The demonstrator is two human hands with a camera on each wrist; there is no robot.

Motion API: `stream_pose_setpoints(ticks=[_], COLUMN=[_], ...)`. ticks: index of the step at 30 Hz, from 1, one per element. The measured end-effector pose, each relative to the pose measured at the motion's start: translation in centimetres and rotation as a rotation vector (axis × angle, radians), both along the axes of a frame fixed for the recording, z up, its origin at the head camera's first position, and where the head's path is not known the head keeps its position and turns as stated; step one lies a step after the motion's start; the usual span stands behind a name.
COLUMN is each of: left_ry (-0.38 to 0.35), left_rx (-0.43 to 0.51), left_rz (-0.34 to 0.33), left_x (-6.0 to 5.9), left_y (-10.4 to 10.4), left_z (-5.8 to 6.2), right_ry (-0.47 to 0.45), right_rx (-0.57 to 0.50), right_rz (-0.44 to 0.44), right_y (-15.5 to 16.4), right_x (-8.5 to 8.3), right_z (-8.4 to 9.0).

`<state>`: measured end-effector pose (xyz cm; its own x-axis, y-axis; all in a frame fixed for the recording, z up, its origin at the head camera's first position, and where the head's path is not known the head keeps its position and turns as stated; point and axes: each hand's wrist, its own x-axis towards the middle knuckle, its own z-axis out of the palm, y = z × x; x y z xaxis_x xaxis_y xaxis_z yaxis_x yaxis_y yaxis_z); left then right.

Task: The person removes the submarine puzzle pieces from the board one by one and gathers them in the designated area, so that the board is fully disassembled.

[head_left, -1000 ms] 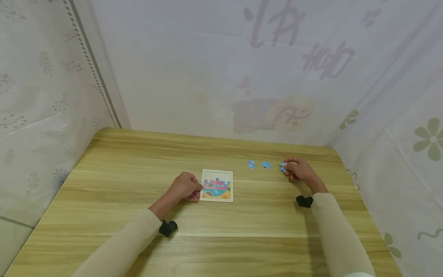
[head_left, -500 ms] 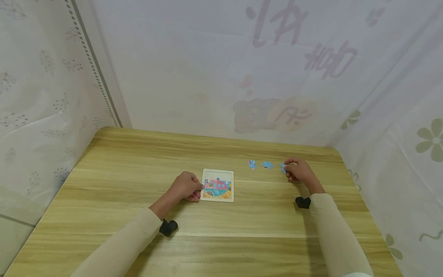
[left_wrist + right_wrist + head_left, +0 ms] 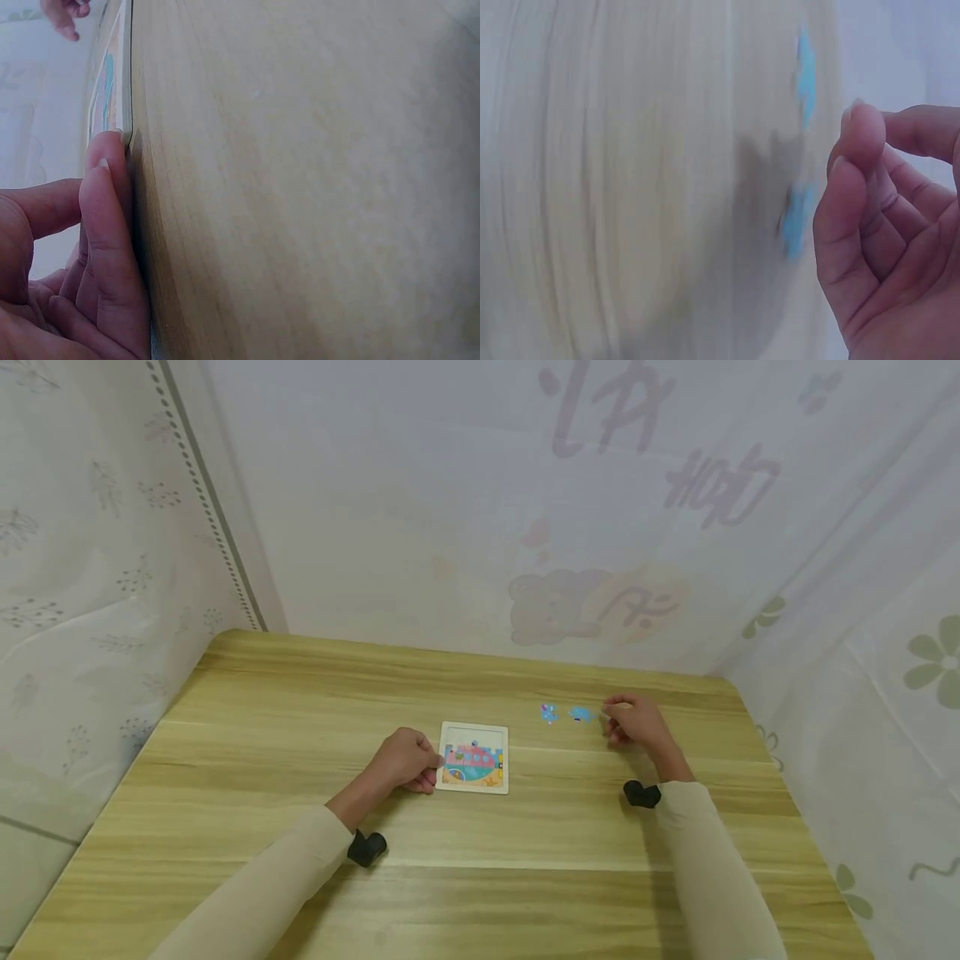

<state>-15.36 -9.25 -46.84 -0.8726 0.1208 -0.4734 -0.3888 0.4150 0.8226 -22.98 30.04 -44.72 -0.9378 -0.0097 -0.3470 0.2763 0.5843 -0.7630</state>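
My left hand (image 3: 407, 762) grips the left edge of a square wooden puzzle board (image 3: 446, 789), fingertips right at its rim. The left wrist view shows those fingers (image 3: 105, 217) against the board's side (image 3: 126, 82). Fitted pieces make a pink and teal submarine picture (image 3: 472, 762) in the lower part; the board's upper part is bare. At the right, my right hand (image 3: 637, 724) pinches a small puzzle piece (image 3: 603, 715), mostly hidden by the fingertips. Left of it lie a blue piece (image 3: 580, 714) and a blue piece with purple (image 3: 549, 713).
The wood-grain table (image 3: 300, 693) reaches back to a printed white cloth wall (image 3: 412, 527). Similar cloth hangs at the left (image 3: 82, 568) and right sides. Each wrist wears a black camera mount (image 3: 367, 848).
My right hand has lifted the rightmost puzzle piece from its place and shifted slightly left with it. My left hand stays at the board's edge. The head view has shifted slightly.
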Motion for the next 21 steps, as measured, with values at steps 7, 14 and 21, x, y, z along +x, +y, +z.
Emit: stream_pose_setpoints(ticks=[7,14,21], left_ry=[-0.002,0.001,-0.005], left_rx=[0.002,-0.004,0.001], left_rz=[0.001,0.004,0.002], left_x=[0.1,0.1,0.0], left_y=[0.0,0.0,0.0], left_z=[0.1,0.0,0.0], right_ry=[0.057,-0.002,-0.056], right_rx=[-0.068,-0.157,-0.171], right_rz=[0.125,0.278,0.367], right_y=[-5.7,-11.7,-15.5], right_x=[0.3,1.6,2.8], right_z=[0.3,0.5,0.0])
